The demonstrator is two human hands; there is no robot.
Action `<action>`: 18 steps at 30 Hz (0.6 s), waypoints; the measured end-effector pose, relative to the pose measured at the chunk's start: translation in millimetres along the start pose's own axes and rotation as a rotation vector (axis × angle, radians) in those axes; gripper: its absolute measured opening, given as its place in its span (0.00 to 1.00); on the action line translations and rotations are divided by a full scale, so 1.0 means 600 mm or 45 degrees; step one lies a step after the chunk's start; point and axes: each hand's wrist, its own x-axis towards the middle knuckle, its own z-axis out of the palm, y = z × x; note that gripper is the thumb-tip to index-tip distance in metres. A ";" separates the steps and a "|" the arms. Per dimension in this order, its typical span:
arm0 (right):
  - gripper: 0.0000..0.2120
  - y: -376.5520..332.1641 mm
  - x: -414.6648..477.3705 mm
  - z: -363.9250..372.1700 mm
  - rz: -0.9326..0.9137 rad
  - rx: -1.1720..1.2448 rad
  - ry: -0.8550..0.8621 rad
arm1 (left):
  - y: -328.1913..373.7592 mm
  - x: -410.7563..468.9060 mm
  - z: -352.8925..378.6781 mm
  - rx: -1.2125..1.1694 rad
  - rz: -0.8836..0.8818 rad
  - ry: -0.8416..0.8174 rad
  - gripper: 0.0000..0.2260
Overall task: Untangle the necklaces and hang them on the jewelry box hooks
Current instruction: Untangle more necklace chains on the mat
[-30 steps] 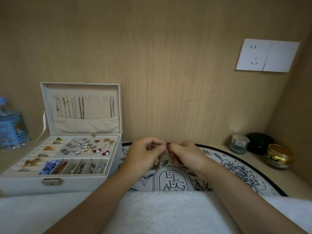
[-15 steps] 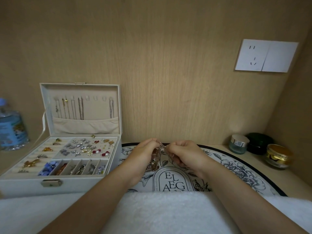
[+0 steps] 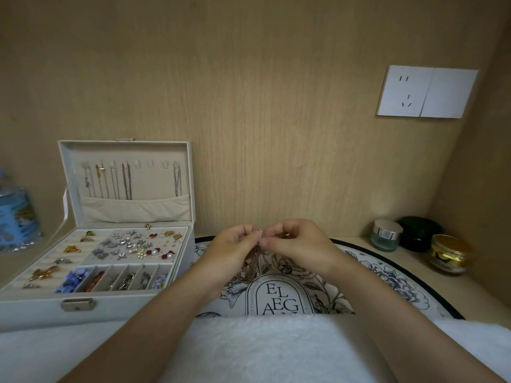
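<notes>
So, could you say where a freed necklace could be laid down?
Bare: the mat right of the right hand, up to the jars, and the towel between the forearms. Crowded: the box tray, and the mat under the tangle.

"EL AEG" on floral mat [image 3: 387, 275]

The bottle [image 3: 13, 214] is cut off by the left edge. The towel [image 3: 262, 346] hides the near part of the mat [image 3: 387, 275] and its lettering. The left hand [image 3: 235, 252] covers part of the necklaces [image 3: 253, 262]; their number is too fine to tell. The hung chains [image 3: 126, 181] end hidden in the lid pocket [image 3: 132, 208]
</notes>
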 end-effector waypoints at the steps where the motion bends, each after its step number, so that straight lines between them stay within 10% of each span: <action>1: 0.10 -0.001 0.000 0.000 -0.023 0.009 0.008 | 0.002 0.001 -0.001 0.020 0.016 0.004 0.08; 18: 0.14 0.012 0.002 -0.001 0.117 -0.067 -0.216 | 0.011 -0.002 -0.011 0.907 0.434 -0.084 0.04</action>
